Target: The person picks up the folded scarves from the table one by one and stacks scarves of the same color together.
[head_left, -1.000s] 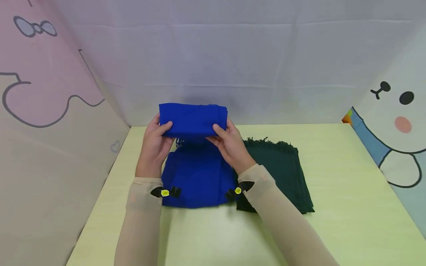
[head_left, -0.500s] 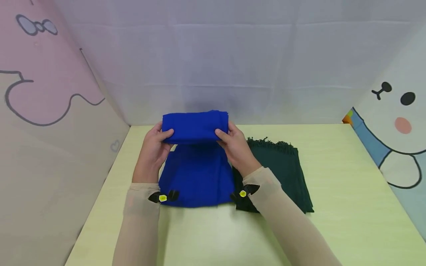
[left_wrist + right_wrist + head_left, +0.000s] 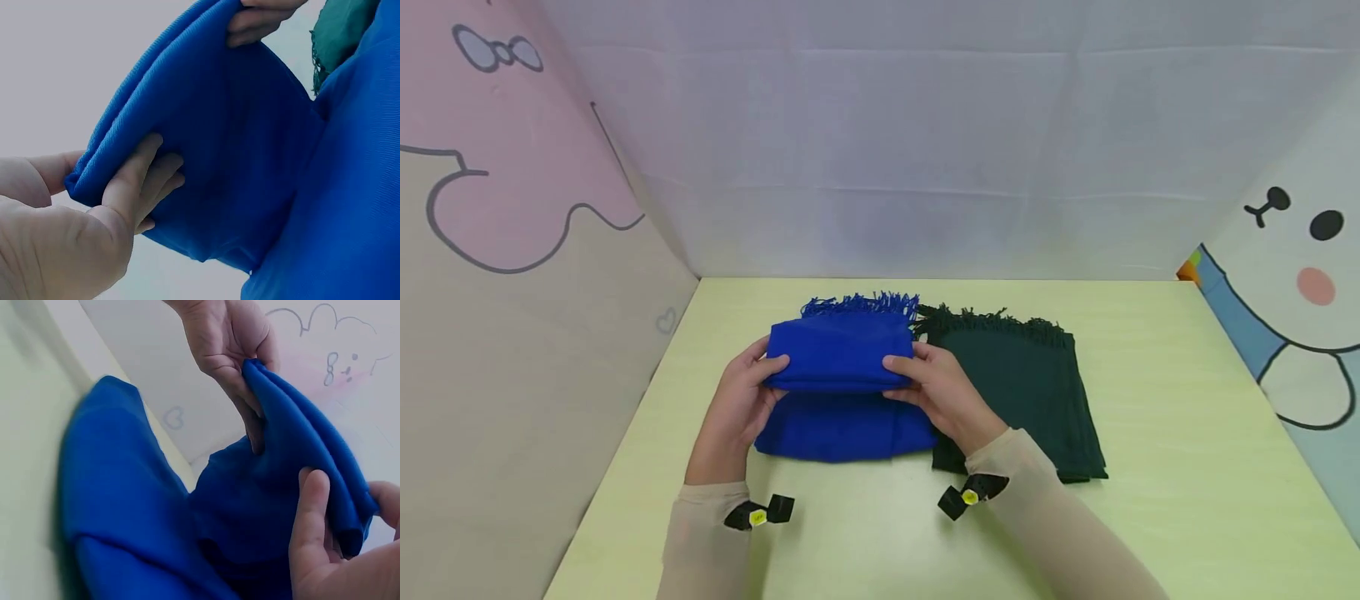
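Observation:
A blue fringed scarf (image 3: 838, 354) is held by both hands, its folded upper part raised off the table. The left hand (image 3: 741, 400) grips the left end of that part, thumb on top and fingers beneath. At the right end the right hand (image 3: 947, 387) pinches it the same way. In the left wrist view, the fingers (image 3: 153, 172) lie under a rolled or folded edge of the scarf. More blue cloth lies on the table below, and blue fringe shows behind the raised fold. A dark green fringed scarf (image 3: 1011, 379) lies folded flat beside the right hand.
The pale yellow-green table (image 3: 1187, 417) reaches a white fabric wall (image 3: 925, 167) at the back. Cartoon-printed panels stand at the left and right. Each wrist carries a strap with a small black camera.
Both hands have lowered the raised blue fold and drawn it toward the person. The blue fringe behind it has come into view. The green scarf stays in place.

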`<action>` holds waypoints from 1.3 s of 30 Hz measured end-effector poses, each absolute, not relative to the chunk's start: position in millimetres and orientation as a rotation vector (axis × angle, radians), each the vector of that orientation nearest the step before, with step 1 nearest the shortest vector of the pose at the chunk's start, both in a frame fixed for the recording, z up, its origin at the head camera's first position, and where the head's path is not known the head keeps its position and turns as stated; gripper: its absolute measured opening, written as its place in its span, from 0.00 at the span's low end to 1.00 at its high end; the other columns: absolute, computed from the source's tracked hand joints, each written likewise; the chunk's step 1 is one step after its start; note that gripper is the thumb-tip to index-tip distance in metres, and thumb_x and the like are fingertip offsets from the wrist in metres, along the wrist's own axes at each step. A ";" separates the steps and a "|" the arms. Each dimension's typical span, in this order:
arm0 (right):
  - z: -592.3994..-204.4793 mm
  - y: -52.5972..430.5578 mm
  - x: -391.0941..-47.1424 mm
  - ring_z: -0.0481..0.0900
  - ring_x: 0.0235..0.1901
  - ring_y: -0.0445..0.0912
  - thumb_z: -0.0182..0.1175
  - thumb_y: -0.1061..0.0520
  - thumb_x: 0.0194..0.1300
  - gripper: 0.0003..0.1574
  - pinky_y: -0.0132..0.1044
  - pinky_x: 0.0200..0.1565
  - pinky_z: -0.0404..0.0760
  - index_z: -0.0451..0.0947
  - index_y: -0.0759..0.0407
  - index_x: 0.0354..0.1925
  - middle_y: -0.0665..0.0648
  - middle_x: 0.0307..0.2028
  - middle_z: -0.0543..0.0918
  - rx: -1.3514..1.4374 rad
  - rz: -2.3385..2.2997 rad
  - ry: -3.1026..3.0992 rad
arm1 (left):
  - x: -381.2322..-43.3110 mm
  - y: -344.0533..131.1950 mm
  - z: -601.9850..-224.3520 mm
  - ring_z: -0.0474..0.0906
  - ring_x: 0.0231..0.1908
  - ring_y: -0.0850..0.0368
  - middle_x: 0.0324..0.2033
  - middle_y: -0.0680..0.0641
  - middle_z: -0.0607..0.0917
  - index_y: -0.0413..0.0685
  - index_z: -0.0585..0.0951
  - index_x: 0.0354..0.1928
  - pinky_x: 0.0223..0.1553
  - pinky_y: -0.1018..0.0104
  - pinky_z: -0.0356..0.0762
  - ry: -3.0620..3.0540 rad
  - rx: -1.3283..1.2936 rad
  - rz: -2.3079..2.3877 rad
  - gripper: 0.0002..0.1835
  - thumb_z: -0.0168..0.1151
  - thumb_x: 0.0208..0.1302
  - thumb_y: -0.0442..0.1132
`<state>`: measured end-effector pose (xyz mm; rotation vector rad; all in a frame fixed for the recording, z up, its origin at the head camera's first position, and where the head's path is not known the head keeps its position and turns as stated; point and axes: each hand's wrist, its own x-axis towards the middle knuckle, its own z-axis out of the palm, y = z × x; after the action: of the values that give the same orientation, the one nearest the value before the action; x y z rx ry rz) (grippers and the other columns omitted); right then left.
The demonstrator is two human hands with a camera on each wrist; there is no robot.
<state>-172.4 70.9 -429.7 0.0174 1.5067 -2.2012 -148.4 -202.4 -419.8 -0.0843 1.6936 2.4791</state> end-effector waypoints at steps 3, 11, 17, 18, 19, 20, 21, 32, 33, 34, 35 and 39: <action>-435.7 68.9 -164.0 0.71 0.65 0.55 0.62 0.60 0.70 0.48 0.49 0.52 0.83 0.47 0.63 0.77 0.65 0.70 0.64 0.002 -2.181 1.492 | -136.3 -205.8 -423.2 0.81 0.47 0.62 0.63 0.43 0.72 0.42 0.51 0.78 0.49 0.69 0.81 1.763 -0.131 2.431 0.33 0.49 0.76 0.31; -452.3 62.7 -146.1 0.76 0.60 0.56 0.63 0.58 0.69 0.48 0.50 0.48 0.85 0.49 0.67 0.76 0.68 0.69 0.65 0.012 -2.069 1.534 | -114.3 -217.2 -440.9 0.77 0.35 0.58 0.37 0.52 0.81 0.60 0.55 0.76 0.34 0.71 0.75 2.008 -0.186 2.213 0.32 0.51 0.76 0.34; -471.5 60.7 -135.3 0.87 0.33 0.48 0.66 0.59 0.67 0.24 0.47 0.37 0.87 0.70 0.70 0.54 0.64 0.49 0.82 -0.036 -1.945 1.749 | -104.4 -226.7 -463.5 0.74 0.40 0.55 0.49 0.49 0.74 0.46 0.72 0.65 0.32 0.70 0.73 2.140 -0.226 2.027 0.20 0.51 0.74 0.32; -475.9 60.0 -132.5 0.86 0.31 0.47 0.66 0.59 0.67 0.22 0.47 0.36 0.87 0.70 0.70 0.51 0.62 0.44 0.84 -0.056 -1.925 1.788 | -102.6 -227.8 -468.3 0.73 0.39 0.54 0.49 0.48 0.74 0.44 0.74 0.63 0.32 0.69 0.73 2.163 -0.250 1.988 0.18 0.51 0.74 0.32; -481.2 59.2 -130.1 0.85 0.28 0.46 0.66 0.60 0.66 0.18 0.48 0.35 0.87 0.70 0.69 0.46 0.59 0.37 0.84 -0.064 -1.898 1.831 | -101.0 -228.6 -473.2 0.73 0.40 0.54 0.50 0.46 0.74 0.42 0.76 0.60 0.33 0.69 0.74 2.186 -0.272 1.949 0.16 0.51 0.73 0.32; -486.7 58.0 -127.9 0.83 0.25 0.45 0.66 0.60 0.66 0.17 0.48 0.35 0.87 0.68 0.67 0.41 0.56 0.30 0.82 -0.062 -1.875 1.864 | -99.7 -229.5 -478.0 0.73 0.42 0.54 0.53 0.45 0.74 0.41 0.77 0.58 0.36 0.68 0.75 2.207 -0.288 1.908 0.15 0.52 0.73 0.32; -492.0 56.4 -125.8 0.80 0.22 0.44 0.67 0.61 0.65 0.17 0.48 0.34 0.87 0.66 0.64 0.37 0.53 0.24 0.79 -0.056 -1.856 1.891 | -98.7 -230.5 -482.6 0.74 0.46 0.54 0.58 0.44 0.74 0.39 0.78 0.57 0.38 0.68 0.76 2.223 -0.292 1.869 0.14 0.51 0.73 0.31; -513.3 42.9 -125.0 0.70 0.14 0.42 0.68 0.62 0.63 0.30 0.44 0.32 0.87 0.53 0.52 0.25 0.47 0.19 0.57 0.065 -1.831 1.951 | -102.4 -238.5 -500.6 0.77 0.52 0.53 0.66 0.39 0.70 0.35 0.79 0.55 0.44 0.66 0.80 2.207 -0.319 1.828 0.14 0.51 0.73 0.32; -512.6 43.1 -124.8 0.70 0.14 0.42 0.68 0.62 0.63 0.30 0.44 0.32 0.87 0.53 0.52 0.25 0.47 0.19 0.57 0.061 -1.836 1.944 | -102.4 -238.6 -500.4 0.77 0.52 0.53 0.66 0.39 0.71 0.35 0.79 0.55 0.44 0.66 0.80 2.211 -0.317 1.825 0.14 0.51 0.73 0.33; -512.0 43.4 -124.7 0.69 0.14 0.41 0.68 0.62 0.63 0.30 0.45 0.32 0.87 0.53 0.52 0.25 0.47 0.19 0.56 0.055 -1.841 1.934 | -102.3 -238.6 -500.4 0.76 0.52 0.52 0.65 0.39 0.71 0.35 0.79 0.55 0.45 0.66 0.79 2.222 -0.315 1.818 0.14 0.51 0.74 0.33; -511.1 43.8 -124.5 0.68 0.14 0.41 0.68 0.62 0.63 0.30 0.45 0.33 0.87 0.53 0.53 0.26 0.46 0.19 0.56 0.048 -1.847 1.926 | -102.1 -238.4 -500.1 0.76 0.52 0.51 0.65 0.40 0.72 0.36 0.79 0.55 0.45 0.65 0.79 2.234 -0.316 1.810 0.14 0.52 0.74 0.34; -506.2 46.6 -122.7 0.64 0.13 0.39 0.67 0.62 0.65 0.28 0.48 0.34 0.87 0.54 0.54 0.27 0.45 0.16 0.56 0.011 -1.866 1.911 | -101.4 -234.5 -497.4 0.65 0.65 0.44 0.67 0.40 0.68 0.43 0.76 0.58 0.60 0.52 0.70 2.359 -0.254 1.714 0.14 0.53 0.75 0.37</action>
<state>-122.7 46.6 -506.2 0.0110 1.9107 -1.8660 -101.4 -234.5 -497.4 -0.2541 2.3593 1.7138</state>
